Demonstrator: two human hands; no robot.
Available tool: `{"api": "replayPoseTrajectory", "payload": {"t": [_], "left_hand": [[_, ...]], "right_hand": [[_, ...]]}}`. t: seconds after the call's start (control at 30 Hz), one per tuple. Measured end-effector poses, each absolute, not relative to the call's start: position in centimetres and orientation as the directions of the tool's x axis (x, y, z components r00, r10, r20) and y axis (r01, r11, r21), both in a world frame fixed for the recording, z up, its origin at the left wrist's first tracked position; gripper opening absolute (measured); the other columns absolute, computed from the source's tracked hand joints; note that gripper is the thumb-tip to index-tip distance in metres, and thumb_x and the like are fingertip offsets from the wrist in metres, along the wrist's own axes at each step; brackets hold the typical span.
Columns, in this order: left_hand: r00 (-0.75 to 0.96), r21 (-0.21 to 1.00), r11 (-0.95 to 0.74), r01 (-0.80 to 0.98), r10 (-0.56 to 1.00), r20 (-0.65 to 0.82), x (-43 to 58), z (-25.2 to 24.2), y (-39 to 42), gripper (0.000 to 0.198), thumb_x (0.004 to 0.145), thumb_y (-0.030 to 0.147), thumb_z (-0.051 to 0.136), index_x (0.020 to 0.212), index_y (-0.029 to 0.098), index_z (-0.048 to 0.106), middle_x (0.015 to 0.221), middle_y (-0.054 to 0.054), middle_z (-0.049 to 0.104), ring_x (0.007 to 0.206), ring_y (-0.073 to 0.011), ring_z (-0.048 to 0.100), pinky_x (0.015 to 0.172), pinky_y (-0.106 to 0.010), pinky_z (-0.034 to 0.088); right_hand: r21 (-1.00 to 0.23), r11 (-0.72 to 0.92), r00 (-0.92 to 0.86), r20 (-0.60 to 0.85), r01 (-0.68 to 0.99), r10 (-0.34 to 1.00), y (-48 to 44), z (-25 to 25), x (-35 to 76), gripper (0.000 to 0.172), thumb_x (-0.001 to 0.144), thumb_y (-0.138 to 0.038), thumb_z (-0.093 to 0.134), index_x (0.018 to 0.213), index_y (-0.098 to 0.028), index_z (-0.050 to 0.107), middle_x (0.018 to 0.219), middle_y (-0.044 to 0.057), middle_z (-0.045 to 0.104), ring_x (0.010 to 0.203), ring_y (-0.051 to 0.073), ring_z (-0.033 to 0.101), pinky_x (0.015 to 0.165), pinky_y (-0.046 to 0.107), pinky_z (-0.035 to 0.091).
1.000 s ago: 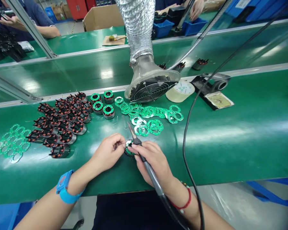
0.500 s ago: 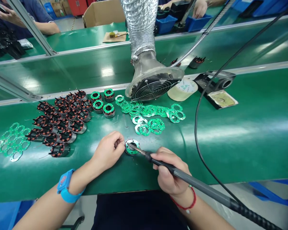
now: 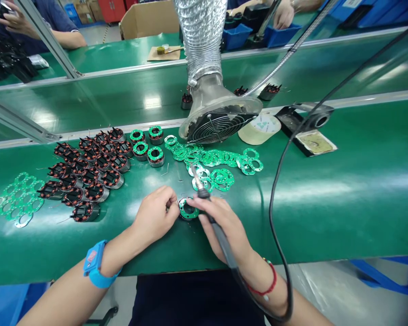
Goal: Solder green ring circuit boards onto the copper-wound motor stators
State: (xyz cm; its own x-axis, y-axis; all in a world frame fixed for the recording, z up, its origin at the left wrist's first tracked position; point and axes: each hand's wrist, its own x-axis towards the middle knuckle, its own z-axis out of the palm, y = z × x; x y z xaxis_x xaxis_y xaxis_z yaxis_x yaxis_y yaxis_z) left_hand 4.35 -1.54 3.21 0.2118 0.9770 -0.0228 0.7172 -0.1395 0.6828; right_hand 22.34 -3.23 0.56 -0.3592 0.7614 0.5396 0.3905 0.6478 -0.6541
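A motor stator topped with a green ring-shaped circuit board stands on the bench before me. At its left edge is my left hand, closed with thumb and forefinger pinched; what is between them is too small to make out. My right hand grips a soldering iron, its metal tip raised and pointing away, beyond the stator. The right forefinger reaches out to the board's upper right edge. Loose green ring boards lie just behind. Farther left are several bare stators with copper windings, beside board-topped stators.
A fume extractor hood hangs over the bench's back. Behind it to the right are a roll of tape and a soldering iron stand. The iron's cable loops at right. More ring boards lie far left. People sit across.
The soldering iron's tip has lifted off the board and swung up and away. My right hand has moved left, its forefinger now at the board. My left hand stays at the stator.
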Motion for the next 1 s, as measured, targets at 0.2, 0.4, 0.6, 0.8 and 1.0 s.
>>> {"api": "replayPoseTrajectory", "payload": {"t": [0.2,0.4,0.6,0.8,1.0], "left_hand": [[0.202,0.712,-0.104,0.694,0.978,-0.055,4.23,3.34,-1.53,0.012,0.081,0.015,0.044,0.070,0.019,0.044,0.068,0.002,0.049,0.065,-0.0130,0.046,0.061,-0.026,0.034],[0.312,0.704,-0.014,0.710,0.903,-0.297,4.18,3.87,-2.05,0.014,0.084,0.034,0.053,0.081,0.020,0.050,0.074,0.002,0.055,0.066,-0.0143,0.049,0.059,-0.026,0.034],[0.330,0.711,-0.179,0.680,0.941,-0.080,3.84,3.98,-2.13,0.013,0.088,0.016,0.043,0.078,0.019,0.052,0.077,0.000,0.053,0.073,-0.0136,0.049,0.066,-0.026,0.036],[0.245,0.826,-0.064,0.560,0.965,-0.092,4.05,3.72,-1.89,0.010,0.085,0.019,0.050,0.076,0.018,0.054,0.071,0.002,0.050,0.065,-0.0107,0.046,0.061,-0.023,0.035],[0.258,0.888,0.031,0.460,0.952,-0.167,4.01,3.68,-1.62,0.007,0.082,0.016,0.050,0.078,0.018,0.056,0.071,0.003,0.054,0.064,-0.0097,0.047,0.061,-0.022,0.037]], "right_hand": [[-0.612,0.664,-0.510,0.443,0.430,0.737,-2.85,0.12,21.83,0.057,0.081,-0.004,0.042,0.136,-0.020,0.036,0.122,0.011,0.057,0.115,0.025,0.049,0.092,0.048,0.045],[-0.636,0.580,-0.344,0.467,0.510,0.815,-2.70,0.06,22.53,0.057,0.085,-0.018,0.056,0.137,-0.022,0.033,0.115,0.012,0.058,0.103,0.027,0.052,0.086,0.047,0.048],[-0.660,0.575,-0.323,0.476,0.484,0.818,-2.88,-0.13,22.62,0.056,0.086,-0.019,0.058,0.136,-0.024,0.033,0.114,0.010,0.059,0.099,0.025,0.055,0.083,0.044,0.050],[-0.554,0.677,-0.420,0.531,0.485,0.736,-3.13,0.31,22.06,0.058,0.084,-0.016,0.057,0.137,-0.022,0.033,0.121,0.012,0.058,0.111,0.029,0.049,0.088,0.048,0.046],[-0.478,0.779,-0.527,0.574,0.406,0.627,-3.40,0.56,21.96,0.063,0.082,-0.012,0.053,0.139,-0.022,0.029,0.121,0.009,0.060,0.125,0.028,0.040,0.095,0.051,0.039]]}}
